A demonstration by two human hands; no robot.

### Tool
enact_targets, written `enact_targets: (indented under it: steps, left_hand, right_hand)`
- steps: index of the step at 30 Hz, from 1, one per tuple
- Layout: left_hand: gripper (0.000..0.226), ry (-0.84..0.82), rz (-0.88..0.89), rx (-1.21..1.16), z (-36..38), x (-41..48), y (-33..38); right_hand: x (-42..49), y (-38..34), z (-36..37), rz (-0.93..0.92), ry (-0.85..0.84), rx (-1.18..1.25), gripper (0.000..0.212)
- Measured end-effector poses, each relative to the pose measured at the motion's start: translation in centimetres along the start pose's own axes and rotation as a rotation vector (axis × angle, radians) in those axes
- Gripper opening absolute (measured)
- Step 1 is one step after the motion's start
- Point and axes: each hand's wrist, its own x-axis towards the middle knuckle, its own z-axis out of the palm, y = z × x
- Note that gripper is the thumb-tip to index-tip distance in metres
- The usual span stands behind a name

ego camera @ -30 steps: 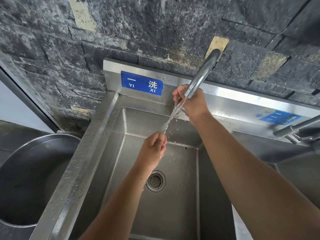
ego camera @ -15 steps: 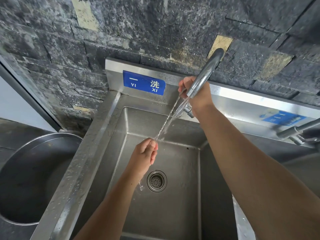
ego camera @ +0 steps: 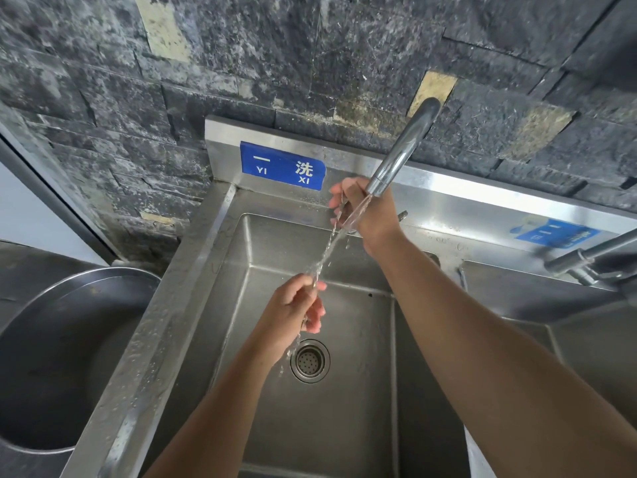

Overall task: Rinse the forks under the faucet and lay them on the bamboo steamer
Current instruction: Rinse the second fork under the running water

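A long thin metal fork (ego camera: 328,242) slants over the steel sink (ego camera: 162,326), with the faucet's (ego camera: 403,146) water running down its length. My left hand (ego camera: 294,313) is closed around the fork's lower end, just above the drain (ego camera: 309,361). My right hand (ego camera: 370,215) sits under the spout, its fingertips pinching the fork's upper end. Water drips off my left hand toward the drain. No bamboo steamer is in view, and I cannot tell whether my left hand holds more than one fork.
A large round steel basin (ego camera: 51,339) stands to the left of the sink. A second sink compartment (ego camera: 586,339) with its own faucet (ego camera: 582,258) lies to the right. A dark stone wall rises directly behind.
My left hand has slid down and toward me along the fork, from near the spout to just above the drain. More of the fork now shows between my hands.
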Motion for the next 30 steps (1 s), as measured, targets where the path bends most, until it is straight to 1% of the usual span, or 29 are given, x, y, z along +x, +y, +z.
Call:
enact_targets:
  steps: [3,6,9,11,14,15,18,21,22,25,27,29,30]
  left_hand:
    - [0.020,0.018,0.035,0.054,0.1,0.4,0.9]
    - [0.019,0.022,0.009,-0.029,0.3,0.6,1.3]
    - [0.018,0.010,-0.045,-0.127,0.5,0.9,1.7]
    - [0.019,0.013,-0.070,-0.161,0.7,1.0,1.8]
    - [0.019,0.073,-0.114,-0.160,0.8,0.3,1.2]
    - [0.019,0.091,-0.127,-0.168,0.8,-0.2,0.8]
    - [0.019,0.129,-0.191,-0.180,0.7,-1.8,-0.3]
    - [0.020,0.186,-0.267,-0.177,0.9,-3.4,-1.1]
    - [0.020,0.198,-0.280,-0.184,1.1,-3.9,-1.3]
    - [0.018,0.223,-0.317,-0.191,1.3,-4.8,-1.6]
    - [0.020,0.224,-0.346,-0.202,1.4,-5.0,-1.9]
    - [0.022,0.215,-0.347,-0.216,1.5,-5.4,-1.8]
    - [0.022,0.212,-0.344,-0.219,1.6,-5.6,-1.8]
  right_hand:
    - [-0.7,0.9,0.6,0.023,0.005,-0.010,0.028]
    - [-1.3,1.7,1.0,0.008,-0.036,-0.059,0.029]
    - [-2.0,2.7,1.4,0.100,-0.040,-0.064,0.031]
    - [-2.6,3.4,1.6,0.172,-0.051,-0.050,0.029]
    - [-3.7,4.2,2.0,0.233,-0.098,-0.037,0.022]
    - [-4.2,4.5,2.1,0.248,-0.124,-0.036,0.023]
    - [-5.8,5.7,2.4,0.268,-0.215,0.004,0.039]
    - [-7.3,6.9,2.6,0.292,-0.264,0.116,0.057]
    - [-7.6,7.3,2.6,0.294,-0.262,0.129,0.057]
    - [-8.2,8.0,2.8,0.272,-0.231,0.097,0.033]
    - [-8.5,8.1,2.7,0.292,-0.215,0.126,0.019]
    - [-8.5,8.2,2.6,0.326,-0.179,0.180,0.013]
    - [-8.5,8.2,2.7,0.339,-0.156,0.194,0.012]
